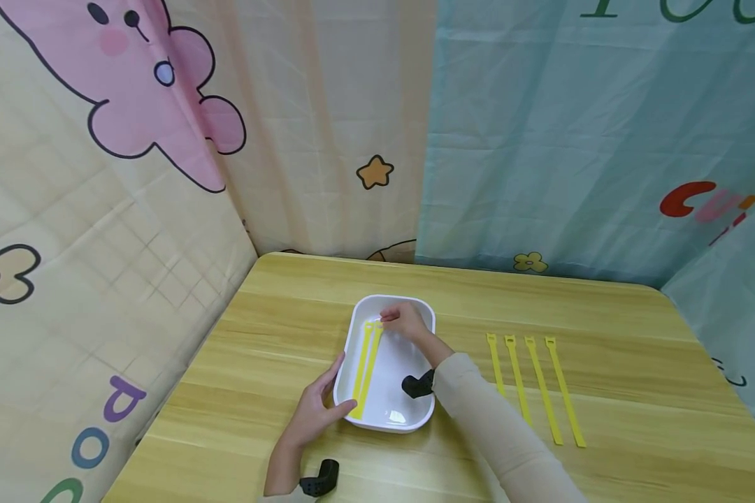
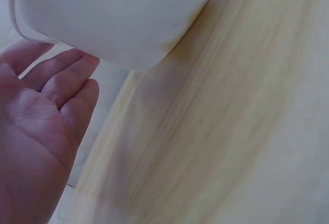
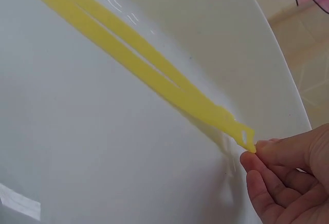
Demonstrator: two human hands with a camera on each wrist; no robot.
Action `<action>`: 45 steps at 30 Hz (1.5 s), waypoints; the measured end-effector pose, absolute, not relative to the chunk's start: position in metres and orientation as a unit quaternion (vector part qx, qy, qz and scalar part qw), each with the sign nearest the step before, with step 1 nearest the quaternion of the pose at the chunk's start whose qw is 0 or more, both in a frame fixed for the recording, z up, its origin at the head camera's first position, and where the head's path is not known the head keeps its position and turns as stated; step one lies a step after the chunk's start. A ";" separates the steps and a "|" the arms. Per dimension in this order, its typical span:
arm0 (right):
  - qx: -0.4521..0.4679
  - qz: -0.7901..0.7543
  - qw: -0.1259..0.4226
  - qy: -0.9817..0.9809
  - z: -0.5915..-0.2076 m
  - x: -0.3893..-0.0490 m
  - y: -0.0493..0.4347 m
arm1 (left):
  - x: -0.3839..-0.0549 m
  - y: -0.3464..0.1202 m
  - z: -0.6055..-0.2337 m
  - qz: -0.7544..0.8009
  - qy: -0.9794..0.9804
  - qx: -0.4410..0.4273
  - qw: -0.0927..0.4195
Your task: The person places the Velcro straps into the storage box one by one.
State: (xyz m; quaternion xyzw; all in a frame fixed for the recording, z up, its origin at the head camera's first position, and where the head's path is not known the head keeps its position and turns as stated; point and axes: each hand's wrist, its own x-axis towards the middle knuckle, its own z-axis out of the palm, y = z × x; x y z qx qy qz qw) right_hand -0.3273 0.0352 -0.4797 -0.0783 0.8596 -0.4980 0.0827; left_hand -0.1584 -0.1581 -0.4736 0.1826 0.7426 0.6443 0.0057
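Note:
A white rectangular tray (image 1: 390, 370) stands on the table, with two yellow cable ties lengthwise along its left side. My left hand (image 1: 314, 412) grips the tray's near left corner, thumb over the rim and fingers against the outer wall, as the left wrist view shows from below. At the far end, inside the tray, my right hand (image 1: 405, 320) pinches the slotted head of the right-hand cable tie (image 3: 175, 98) between thumb and fingertips. The other cable tie (image 1: 361, 363) lies close beside it, nearly parallel.
Right of the tray, several more yellow cable ties (image 1: 540, 388) lie in a spaced row on the wooden table (image 1: 654, 377), heads pointing away; my right sleeve (image 1: 497, 426) partly covers this row. Printed curtains (image 1: 327, 126) hang behind the table and at its sides.

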 end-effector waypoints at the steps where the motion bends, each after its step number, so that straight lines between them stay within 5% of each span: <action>1: -0.098 -0.506 0.071 0.854 -0.494 -0.337 0.038 | -0.159 -0.158 -0.474 0.644 0.743 0.183 0.006; 7: -0.150 -0.514 0.065 0.842 -0.545 -0.376 0.048 | -0.160 -0.157 -0.473 0.641 0.744 0.188 0.010; 16: -0.101 -0.466 0.042 0.878 -0.478 -0.322 0.040 | -0.159 -0.155 -0.472 0.640 0.743 0.194 0.007; 22: -0.112 -0.477 0.009 0.872 -0.470 -0.318 0.040 | -0.158 -0.154 -0.472 0.638 0.745 0.195 0.003; 29: -0.103 -0.616 0.040 0.780 -0.452 -0.314 0.051 | -0.158 -0.154 -0.472 0.636 0.747 0.196 0.002; 45: -0.089 -0.611 0.017 0.787 -0.430 -0.302 0.120 | -0.156 -0.158 -0.472 0.626 0.760 0.178 0.003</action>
